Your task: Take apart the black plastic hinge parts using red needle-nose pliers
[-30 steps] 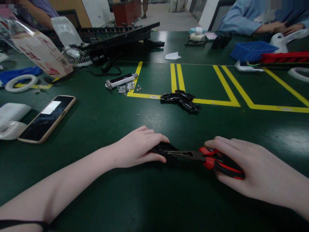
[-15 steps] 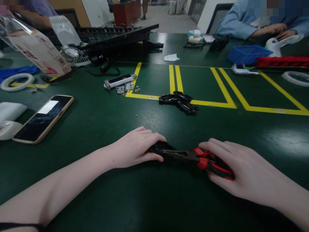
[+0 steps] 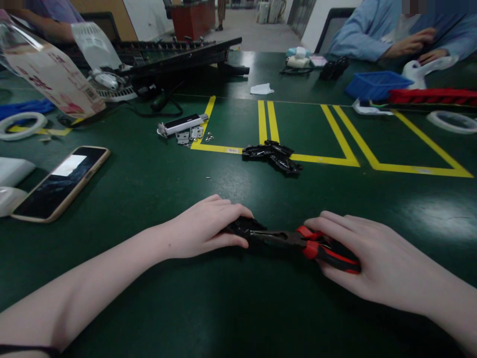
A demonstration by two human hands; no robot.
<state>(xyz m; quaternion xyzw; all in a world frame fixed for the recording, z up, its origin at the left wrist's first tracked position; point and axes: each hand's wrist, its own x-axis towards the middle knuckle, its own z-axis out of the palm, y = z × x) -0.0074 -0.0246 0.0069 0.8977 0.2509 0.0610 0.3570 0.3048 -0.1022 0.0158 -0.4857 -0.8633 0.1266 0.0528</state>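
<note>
My left hand [image 3: 218,223] pinches a small black plastic part [image 3: 242,227] between thumb and fingers, just above the table. My right hand [image 3: 367,258] is wrapped round the red and black handles of long-nose pliers [image 3: 312,243]. The pliers' jaws point left and meet the black part; whether they are clamped on it I cannot tell. Beyond my hands lies a small pile of similar black plastic parts [image 3: 274,155], across a yellow tape line. A tiny metal pin [image 3: 207,178] rests on the table to the left of that pile.
A phone [image 3: 63,183] lies at the left. Metal brackets [image 3: 189,135], small nuts [image 3: 209,136] and a white-and-black bar [image 3: 182,124] sit farther back. A blue basket [image 3: 375,85] stands at the back right, near a co-worker's hands [image 3: 413,44]. Yellow tape [image 3: 324,159] marks the green table [image 3: 238,303].
The view has shifted slightly, so everything on the table appears a little farther left. My hands keep the same hold on the black plastic part and the pliers. The co-worker's hands have moved slightly.
</note>
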